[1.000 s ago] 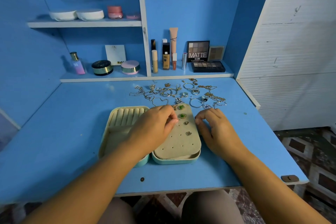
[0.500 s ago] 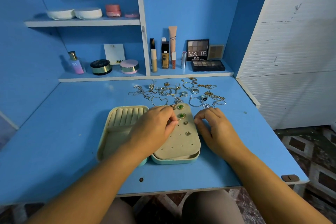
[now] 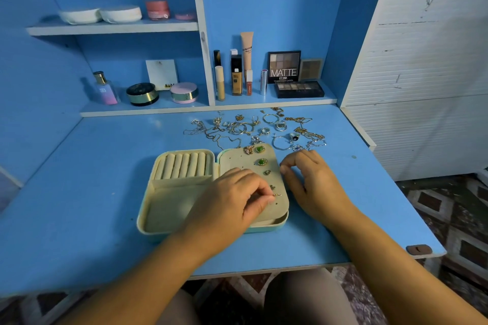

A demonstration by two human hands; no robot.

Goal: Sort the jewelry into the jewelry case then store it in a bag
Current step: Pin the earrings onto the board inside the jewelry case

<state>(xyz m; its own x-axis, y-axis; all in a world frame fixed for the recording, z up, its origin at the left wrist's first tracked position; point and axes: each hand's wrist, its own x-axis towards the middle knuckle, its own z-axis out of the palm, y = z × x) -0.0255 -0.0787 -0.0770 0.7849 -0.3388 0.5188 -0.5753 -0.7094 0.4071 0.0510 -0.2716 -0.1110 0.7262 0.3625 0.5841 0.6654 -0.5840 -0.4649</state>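
An open mint jewelry case with cream lining lies on the blue desk; ring rolls fill its left half. Its right half is a perforated earring panel carrying several studs, two with green stones. My left hand hovers over the panel's lower part and pinches a small gold earring at its fingertips. My right hand rests on the desk beside the case's right edge, fingers loosely curled, holding nothing that I can see. A loose pile of jewelry, chains, hoops and rings, lies just behind the case.
Shelves at the back hold cosmetics: a perfume bottle, round compacts, tubes and eyeshadow palettes. A white slatted panel stands to the right. The desk's front edge is close to my lap. No bag is visible.
My left hand moved down the earring panel toward its lower rows, uncovering the ring rolls, and now shows a gold earring at its fingertips. My right hand stayed beside the case.
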